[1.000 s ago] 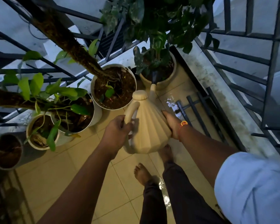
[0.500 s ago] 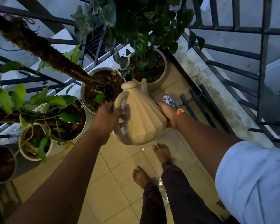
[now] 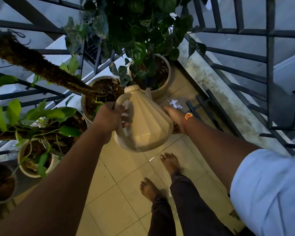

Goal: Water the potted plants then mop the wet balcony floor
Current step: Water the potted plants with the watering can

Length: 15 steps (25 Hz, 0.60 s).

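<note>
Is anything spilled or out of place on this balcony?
Yes. Water glints on the tiled floor: a bright puddle right of the watering can, plus wet streaks by the bare feet. The moss pole in the nearer pot leans sharply left.

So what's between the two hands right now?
Only the beige watering can: left hand grips its handle, right hand braces its side, per the head view.

Watering can [image 3: 144,123] spout tip hidden in leaves; leftmost pot [image 3: 0,184] cropped.
</note>
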Tool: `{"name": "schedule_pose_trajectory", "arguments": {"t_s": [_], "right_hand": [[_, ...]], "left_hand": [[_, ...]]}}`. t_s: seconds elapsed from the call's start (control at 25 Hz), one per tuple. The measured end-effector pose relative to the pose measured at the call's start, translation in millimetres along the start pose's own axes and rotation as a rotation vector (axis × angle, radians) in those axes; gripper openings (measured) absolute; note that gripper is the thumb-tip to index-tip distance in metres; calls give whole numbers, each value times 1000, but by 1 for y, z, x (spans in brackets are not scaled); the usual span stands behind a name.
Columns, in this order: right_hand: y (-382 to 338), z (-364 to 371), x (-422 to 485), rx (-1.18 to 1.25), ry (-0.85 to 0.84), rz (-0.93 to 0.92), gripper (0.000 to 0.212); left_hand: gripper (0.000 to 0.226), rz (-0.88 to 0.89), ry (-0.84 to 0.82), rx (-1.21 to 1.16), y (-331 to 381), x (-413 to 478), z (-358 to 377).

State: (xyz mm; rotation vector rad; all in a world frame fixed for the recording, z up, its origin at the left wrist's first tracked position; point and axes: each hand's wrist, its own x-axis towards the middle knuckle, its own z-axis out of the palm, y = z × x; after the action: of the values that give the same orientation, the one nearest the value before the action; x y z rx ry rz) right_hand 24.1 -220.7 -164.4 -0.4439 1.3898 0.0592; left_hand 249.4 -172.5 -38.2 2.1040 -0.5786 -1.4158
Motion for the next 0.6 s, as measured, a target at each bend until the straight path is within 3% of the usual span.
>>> {"name": "schedule_pose_trajectory", "arguments": {"t_s": [0.28, 0.6], "right_hand": [[-15, -7, -6, 22, -8, -30, 59], [-33, -14, -16, 17, 39, -76, 54]], "left_hand": [[18, -7, 28, -8, 11, 12, -2], [19, -22, 44, -34, 24, 22, 3]]}}
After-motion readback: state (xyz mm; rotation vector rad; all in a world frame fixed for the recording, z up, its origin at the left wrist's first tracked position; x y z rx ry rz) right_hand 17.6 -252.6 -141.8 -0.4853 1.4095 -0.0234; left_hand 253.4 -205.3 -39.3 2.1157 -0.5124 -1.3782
